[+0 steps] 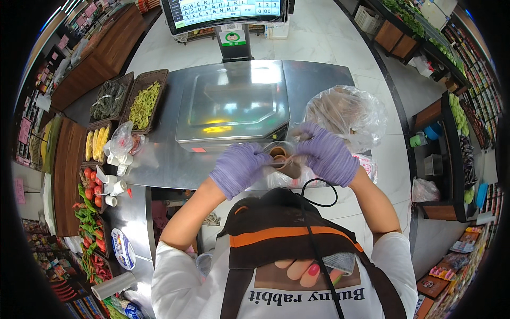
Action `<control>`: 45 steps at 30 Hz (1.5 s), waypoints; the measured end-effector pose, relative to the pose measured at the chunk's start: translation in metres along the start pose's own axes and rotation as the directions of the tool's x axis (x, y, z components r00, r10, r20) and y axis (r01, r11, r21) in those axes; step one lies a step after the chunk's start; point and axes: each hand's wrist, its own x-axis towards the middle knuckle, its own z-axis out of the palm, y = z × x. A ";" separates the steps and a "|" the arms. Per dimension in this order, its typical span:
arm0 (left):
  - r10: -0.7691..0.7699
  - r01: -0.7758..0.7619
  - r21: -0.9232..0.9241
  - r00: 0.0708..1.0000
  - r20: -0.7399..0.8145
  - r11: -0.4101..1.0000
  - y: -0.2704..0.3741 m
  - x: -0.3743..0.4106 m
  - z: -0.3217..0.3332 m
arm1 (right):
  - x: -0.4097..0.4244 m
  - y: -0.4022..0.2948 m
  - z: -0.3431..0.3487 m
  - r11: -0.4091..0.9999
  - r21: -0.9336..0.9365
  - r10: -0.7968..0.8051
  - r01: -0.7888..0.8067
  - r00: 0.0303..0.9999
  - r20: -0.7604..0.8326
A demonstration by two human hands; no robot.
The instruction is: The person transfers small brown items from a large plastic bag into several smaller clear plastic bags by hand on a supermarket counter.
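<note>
My left hand (243,167), in a purple knit glove, pinches the near edge of clear plastic around a brown tube-like thing (290,168). Across from it my right hand (327,153), gloved alike and slightly blurred, has its fingers on the other side of the same plastic. One round, hollow-looking end of the brown thing faces up between the hands; what it is exactly cannot be told. Just beyond my hands is the steel platform of a weighing scale (233,103). A large clear plastic bag (346,113) with brownish contents sits by my right hand.
A touch screen (229,12) stands behind the steel counter (318,77). Wicker baskets at the left hold green pods (144,105), corn (97,142), tomatoes (91,181) and peppers (95,231). White rolls (118,187) and a clear film roll (113,286) lie nearby. A black cord (308,223) hangs before me.
</note>
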 end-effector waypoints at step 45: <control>-0.243 0.187 -0.562 0.970 -0.027 0.806 0.006 0.017 0.024 | -0.005 0.024 0.016 0.867 0.440 0.237 -0.234 0.970 0.048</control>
